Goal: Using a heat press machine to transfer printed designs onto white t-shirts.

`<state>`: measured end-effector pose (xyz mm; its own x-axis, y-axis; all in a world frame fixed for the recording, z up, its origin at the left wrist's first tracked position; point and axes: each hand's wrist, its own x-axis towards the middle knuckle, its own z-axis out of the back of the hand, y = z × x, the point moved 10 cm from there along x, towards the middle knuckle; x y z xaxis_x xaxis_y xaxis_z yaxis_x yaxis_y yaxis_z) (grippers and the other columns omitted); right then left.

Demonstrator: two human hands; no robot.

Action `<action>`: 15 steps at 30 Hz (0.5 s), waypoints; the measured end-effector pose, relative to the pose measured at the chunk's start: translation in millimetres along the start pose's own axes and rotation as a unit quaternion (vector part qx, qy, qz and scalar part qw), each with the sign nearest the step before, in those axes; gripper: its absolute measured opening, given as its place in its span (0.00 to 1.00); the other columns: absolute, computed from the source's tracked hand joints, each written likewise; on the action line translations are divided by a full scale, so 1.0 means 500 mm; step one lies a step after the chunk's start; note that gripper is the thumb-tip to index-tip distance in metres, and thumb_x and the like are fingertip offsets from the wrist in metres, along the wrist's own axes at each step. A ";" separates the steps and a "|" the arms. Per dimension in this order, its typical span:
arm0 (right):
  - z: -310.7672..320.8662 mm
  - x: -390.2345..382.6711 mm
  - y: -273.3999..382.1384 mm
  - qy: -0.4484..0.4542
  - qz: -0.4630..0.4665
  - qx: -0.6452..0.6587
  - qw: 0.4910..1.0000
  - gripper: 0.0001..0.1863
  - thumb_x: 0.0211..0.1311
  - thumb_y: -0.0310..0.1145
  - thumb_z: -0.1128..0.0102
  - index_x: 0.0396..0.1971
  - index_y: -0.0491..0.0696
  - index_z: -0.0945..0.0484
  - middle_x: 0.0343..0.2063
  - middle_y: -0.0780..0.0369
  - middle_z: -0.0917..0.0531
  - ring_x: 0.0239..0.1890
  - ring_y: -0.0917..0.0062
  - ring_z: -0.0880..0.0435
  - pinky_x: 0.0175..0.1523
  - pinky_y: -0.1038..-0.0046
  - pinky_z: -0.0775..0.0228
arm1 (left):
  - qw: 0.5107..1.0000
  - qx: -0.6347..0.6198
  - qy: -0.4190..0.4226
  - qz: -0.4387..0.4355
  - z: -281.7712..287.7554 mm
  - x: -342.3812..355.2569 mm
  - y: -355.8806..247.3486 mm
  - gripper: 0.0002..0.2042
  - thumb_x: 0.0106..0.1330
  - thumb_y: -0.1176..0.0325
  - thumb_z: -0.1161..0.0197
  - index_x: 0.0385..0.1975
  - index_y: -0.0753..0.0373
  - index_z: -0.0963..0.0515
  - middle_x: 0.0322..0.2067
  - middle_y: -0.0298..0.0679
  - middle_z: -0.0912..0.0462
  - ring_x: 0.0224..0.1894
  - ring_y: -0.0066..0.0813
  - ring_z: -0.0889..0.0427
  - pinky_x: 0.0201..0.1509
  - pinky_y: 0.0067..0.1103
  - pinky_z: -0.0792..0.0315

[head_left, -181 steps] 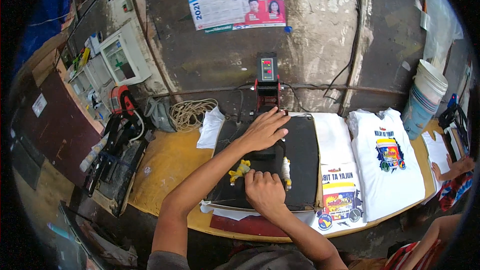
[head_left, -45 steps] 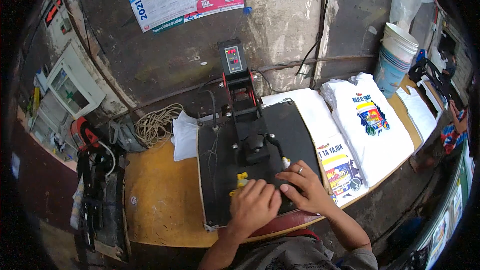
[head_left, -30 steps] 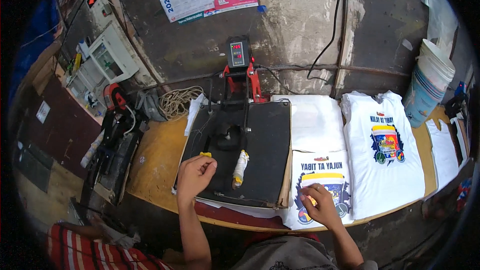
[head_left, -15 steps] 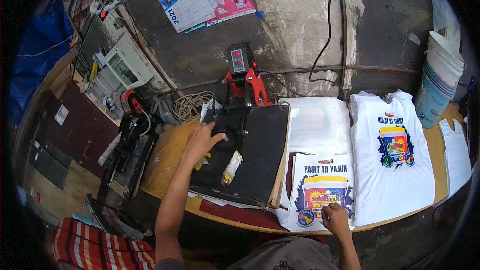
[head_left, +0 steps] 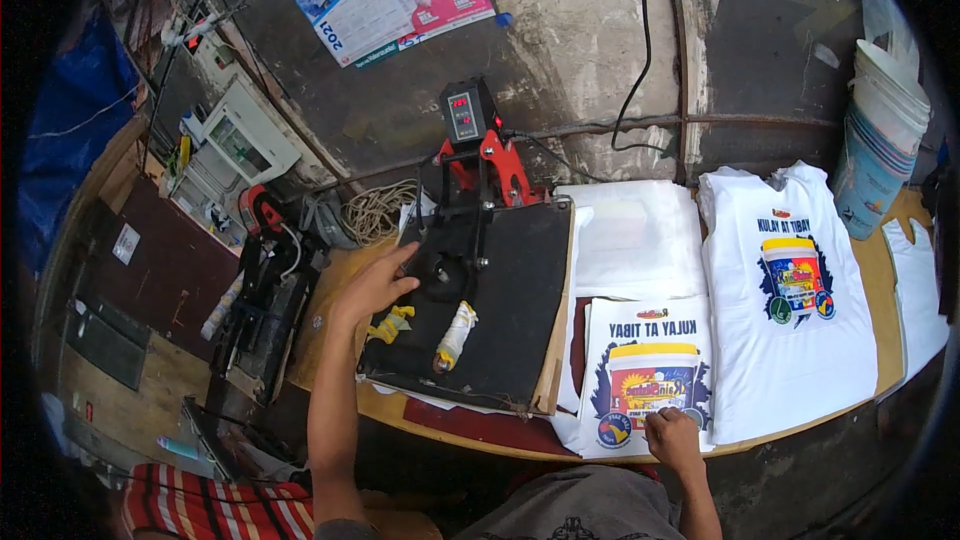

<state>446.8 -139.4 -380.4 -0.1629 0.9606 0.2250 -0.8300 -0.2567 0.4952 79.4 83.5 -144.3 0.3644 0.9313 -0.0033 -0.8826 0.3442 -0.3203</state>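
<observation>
A black heat press (head_left: 510, 290) with red frame and digital control box (head_left: 462, 112) stands on the table (head_left: 310, 350). My left hand (head_left: 380, 280) is open over the press's left side, thumb apart, above yellow cloth wrapping (head_left: 390, 323). A white-wrapped handle (head_left: 456, 338) lies across the press's middle. Right of the press, my right hand (head_left: 672, 435) is closed on the lower part of a mirror-printed transfer sheet (head_left: 640, 335); what its fingertips grip is hidden. Beside it lies a printed white shirt (head_left: 790, 360), with white sheets (head_left: 630, 230) behind.
A second press (head_left: 270, 310), coiled rope (head_left: 375, 210) and white cabinet (head_left: 250, 135) are at left. Stacked buckets (head_left: 880, 140) and white fabric (head_left: 915, 300) are at right. A calendar (head_left: 380, 0) hangs on the wall. A red striped cloth (head_left: 215, 505) shows at lower left.
Both hands have left the press's front: my left moved up and left onto its left side, my right moved right onto the transfer sheet. In the last half second they barely moved.
</observation>
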 end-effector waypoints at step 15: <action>-0.075 0.028 -0.013 0.079 0.018 -0.071 0.994 0.07 0.52 0.33 0.41 0.20 0.46 0.23 0.20 0.57 0.21 0.26 0.61 0.19 0.29 0.60 0.27 | 0.953 -0.191 -0.230 0.042 -0.033 -0.174 -0.046 0.14 0.70 0.71 0.50 0.51 0.68 0.25 0.41 0.43 0.21 0.34 0.26 0.22 0.36 0.20 0.27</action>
<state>429.8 -120.0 -412.1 -0.2657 0.9588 0.1011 -0.8873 -0.2842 0.3632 72.9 -7.6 -152.1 0.0516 0.9380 0.3428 -0.6976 0.2795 -0.6598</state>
